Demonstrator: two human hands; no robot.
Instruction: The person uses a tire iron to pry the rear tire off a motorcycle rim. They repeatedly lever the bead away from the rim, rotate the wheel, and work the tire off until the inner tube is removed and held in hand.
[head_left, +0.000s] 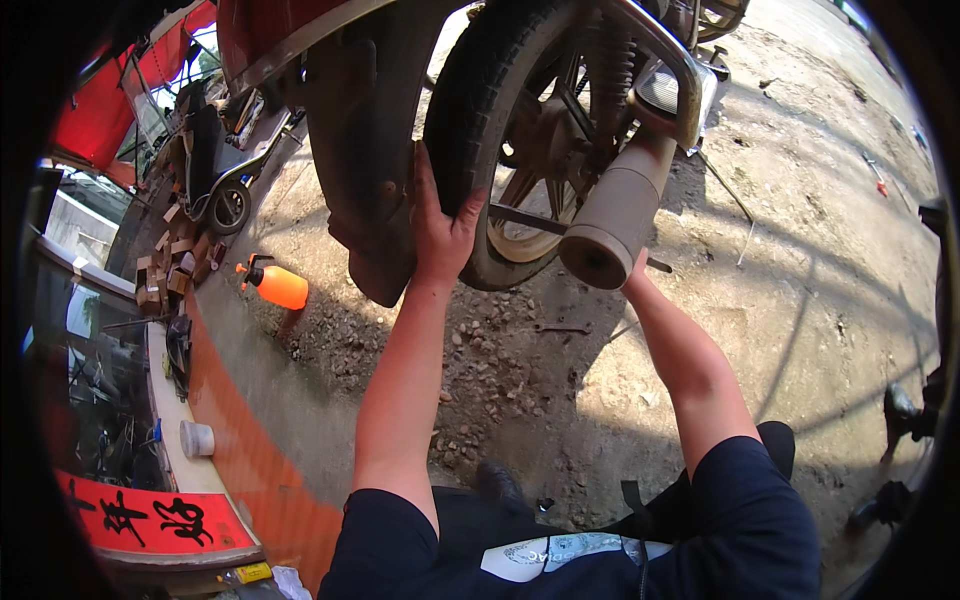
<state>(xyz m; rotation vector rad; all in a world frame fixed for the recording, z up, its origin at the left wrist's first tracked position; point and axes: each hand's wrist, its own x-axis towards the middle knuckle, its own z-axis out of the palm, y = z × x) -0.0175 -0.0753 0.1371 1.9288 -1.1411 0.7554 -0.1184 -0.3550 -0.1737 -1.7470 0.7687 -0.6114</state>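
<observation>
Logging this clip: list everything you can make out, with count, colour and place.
Motorcycle wheel: 1, black tyre, top centre
Mudguard: 1, dark, left of wheel
Muffler: 1, grey, right of wheel
Coil spring: 1, dark, above muffler
Metal bar: 1, brownish, between wheel and muffler
Spray bottle: 1, orange, ground at left
Scooter: 1, dark, upper left
Boxes: several, brown, left
Tub: 1, white, lower left
Banner: 1, red with black writing, lower left
Handled tool: 1, red grip, right
Stones: many, grey-brown, ground at centre
Shoes: at least 2, black, right edge
Sleeves: 2, dark blue, lower edge
Left hand: 1, bare, against tyre
Right hand: 1, bare, mostly hidden behind muffler
</observation>
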